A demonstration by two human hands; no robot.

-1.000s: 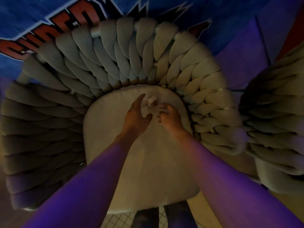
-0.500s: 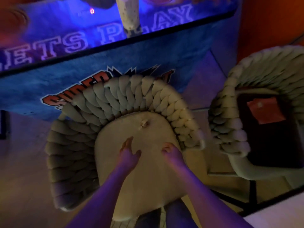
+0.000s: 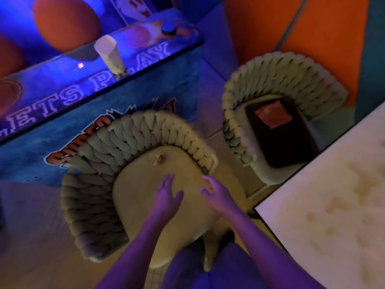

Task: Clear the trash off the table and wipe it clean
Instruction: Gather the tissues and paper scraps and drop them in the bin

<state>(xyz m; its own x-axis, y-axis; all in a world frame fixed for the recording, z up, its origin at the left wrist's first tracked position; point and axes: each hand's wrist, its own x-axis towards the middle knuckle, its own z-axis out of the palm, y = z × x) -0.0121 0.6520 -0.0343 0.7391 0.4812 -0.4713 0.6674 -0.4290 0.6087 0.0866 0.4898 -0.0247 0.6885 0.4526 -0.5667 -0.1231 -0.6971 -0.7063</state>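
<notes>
A small crumpled scrap of trash (image 3: 158, 159) lies on the pale seat of a woven chair (image 3: 135, 197), near its backrest. My left hand (image 3: 166, 195) hovers over the seat with fingers straight and spread, holding nothing. Beside it, my right hand (image 3: 216, 195) has relaxed fingers and holds nothing. Both hands are a short way in front of the scrap, apart from it. The pale table (image 3: 333, 205) with faint stains fills the right side. A tall paper cup (image 3: 110, 55) stands on the blue glowing counter (image 3: 62, 84) behind the chair.
A second woven chair (image 3: 287, 80) at the upper right holds a dark cushion (image 3: 281, 138) with a red patch. An orange wall (image 3: 270, 24) rises behind it. My legs show at the bottom between the chair and the table.
Both hands have drawn back from the scrap, which was between my fingers and now lies on the seat. The view has pulled back and swung right, bringing the table and second chair into sight.
</notes>
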